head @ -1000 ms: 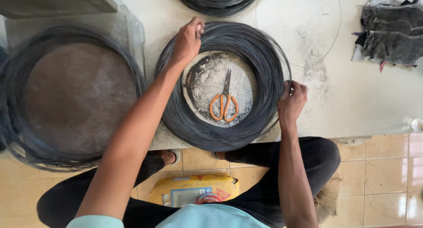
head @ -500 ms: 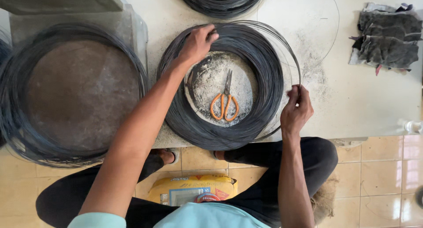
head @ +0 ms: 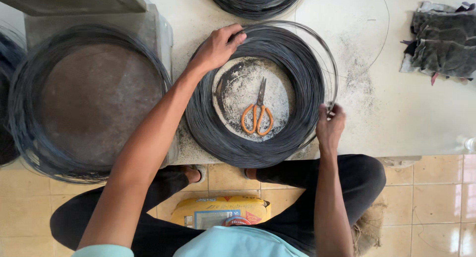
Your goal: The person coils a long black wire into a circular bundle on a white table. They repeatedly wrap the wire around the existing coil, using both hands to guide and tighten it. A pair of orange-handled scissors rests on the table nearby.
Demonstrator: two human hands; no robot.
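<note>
A big coil of thin black wire (head: 297, 78) lies flat on a pale dusty tabletop (head: 396, 118). My left hand (head: 218, 46) rests on the coil's upper left part, fingers curled over the strands. At the coil's right edge, my right hand (head: 329, 125) pinches a few loose loops of wire (head: 333, 73) lifted away from the coil's outer side. Orange-handled scissors (head: 257, 114) lie shut in the dusty middle of the coil, between my hands.
A second large wire coil (head: 89, 103) around a brown disc sits at the left. Another coil (head: 255, 1) shows at the top edge. Dark rags (head: 441, 38) lie at the top right. Below the table edge are my dark trousers, tiled floor and a yellow bag (head: 218, 212).
My right hand slid down along the coil's right edge with the loose loops, which stand out from the coil. My left hand moved slightly right along the top of the coil.
</note>
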